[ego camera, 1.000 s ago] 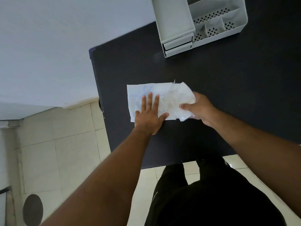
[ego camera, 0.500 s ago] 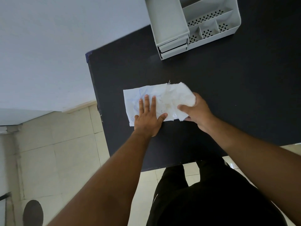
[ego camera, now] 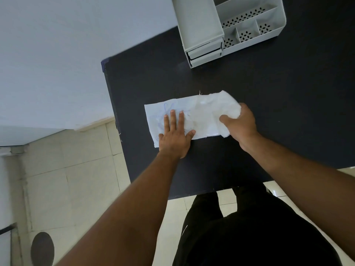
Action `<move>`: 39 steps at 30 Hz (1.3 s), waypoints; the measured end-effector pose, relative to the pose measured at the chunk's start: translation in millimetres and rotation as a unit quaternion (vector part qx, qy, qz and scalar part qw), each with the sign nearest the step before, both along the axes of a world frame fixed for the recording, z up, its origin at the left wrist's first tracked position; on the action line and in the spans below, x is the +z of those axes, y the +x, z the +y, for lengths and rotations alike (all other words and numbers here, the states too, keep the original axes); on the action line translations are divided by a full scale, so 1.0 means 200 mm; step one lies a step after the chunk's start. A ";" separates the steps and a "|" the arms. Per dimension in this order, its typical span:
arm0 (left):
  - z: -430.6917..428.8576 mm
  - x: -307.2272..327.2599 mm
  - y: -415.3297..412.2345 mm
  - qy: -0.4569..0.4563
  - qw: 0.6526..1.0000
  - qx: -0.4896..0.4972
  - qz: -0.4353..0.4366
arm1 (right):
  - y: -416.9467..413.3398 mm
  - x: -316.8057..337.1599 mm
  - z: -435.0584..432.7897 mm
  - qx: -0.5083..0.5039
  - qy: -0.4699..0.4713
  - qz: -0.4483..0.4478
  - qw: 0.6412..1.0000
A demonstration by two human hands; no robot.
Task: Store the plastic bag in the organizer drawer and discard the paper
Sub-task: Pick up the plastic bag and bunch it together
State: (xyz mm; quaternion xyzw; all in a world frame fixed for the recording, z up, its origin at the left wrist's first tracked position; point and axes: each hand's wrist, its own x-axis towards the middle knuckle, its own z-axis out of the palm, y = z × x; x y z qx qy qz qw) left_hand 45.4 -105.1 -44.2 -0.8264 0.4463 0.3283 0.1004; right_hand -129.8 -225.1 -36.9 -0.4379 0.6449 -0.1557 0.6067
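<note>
A flat white paper with blue scribbles lies on the black table. My left hand presses flat on it with the fingers spread. A crumpled, translucent white plastic bag lies over the paper's right half. My right hand pinches the bag's bunched right end between thumb and fingers. The grey organizer stands at the far edge of the table, with two shut drawers stacked at its front left.
The table's left edge drops to a tiled floor beside a white wall. A dark round floor cover sits at the lower left. My legs in black trousers stand against the near table edge.
Both hands stay on the sheet almost where they were. My right hand has bunched the bag's end slightly more. The view has shifted a little.
</note>
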 end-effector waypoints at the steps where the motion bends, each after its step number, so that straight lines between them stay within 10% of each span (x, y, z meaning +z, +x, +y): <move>1: 0.00 0.00 0.00 -0.001 1.000 0.003 -0.001 | 0.00 0.01 0.00 -0.029 -0.010 0.003 1.000; 21: -0.07 0.20 -0.08 -0.126 0.991 0.039 -0.001 | 0.05 0.33 -0.12 -0.172 -0.014 -0.203 0.964; 24: -0.14 0.36 -0.15 -0.294 0.900 0.270 0.173 | 0.12 0.43 -0.12 -0.156 0.020 -0.242 0.957; 27: -0.21 0.52 -0.19 -0.271 0.680 0.520 0.440 | 0.16 0.50 -0.12 -0.098 0.035 -0.251 0.962; 29: -0.22 0.57 -0.18 -0.262 0.597 0.545 0.528 | 0.19 0.54 -0.09 -0.036 0.046 -0.226 0.972; 39: -0.27 0.66 -0.03 -0.317 0.570 0.578 0.489 | 0.17 0.65 -0.03 0.167 0.097 -0.180 0.965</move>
